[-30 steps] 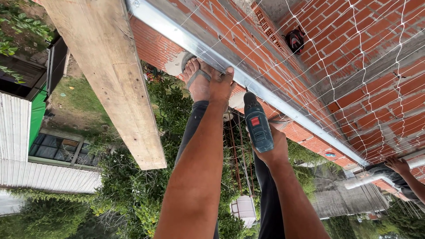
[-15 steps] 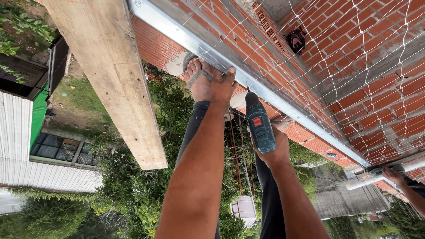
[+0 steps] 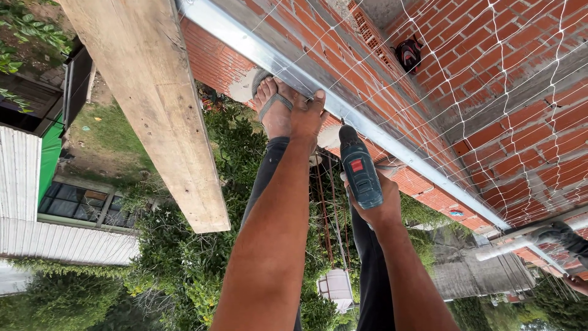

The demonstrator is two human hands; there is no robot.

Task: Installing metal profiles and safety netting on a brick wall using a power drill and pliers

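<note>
Head view, looking down past both forearms to greenery far below. Left hand [image 3: 306, 113] up against the metal rail [image 3: 245, 43], fingers curled over its lower edge and clamped there, thumb laid along the side. Just beside those fingers, toward the wall, a foot in a grey sandal [image 3: 272, 105] on the ledge. Right hand [image 3: 376, 205] wrapped tight round the grip of a teal cordless drill [image 3: 358, 165], nose pointing up at the rail a little along from the left fingertips; cannot tell whether the tip touches the metal.

Beyond the left fingers, on the outer side, a wide wooden plank [image 3: 153, 104] running away from the wall. Past the rail, red brick wall [image 3: 490, 79] under white netting [image 3: 551, 135]. Far off from the right fingers, at the lower right corner, another person's hand [image 3: 576, 283] near a white pipe [image 3: 520, 246].

Since a second ago, next to no change: same clamp on the rail, same hold on the drill, nose at the same stretch of metal. Only the other person's hand lower and nearer the corner. Work on this spot of the rail evidently unfinished, judged from that steadiness.
</note>
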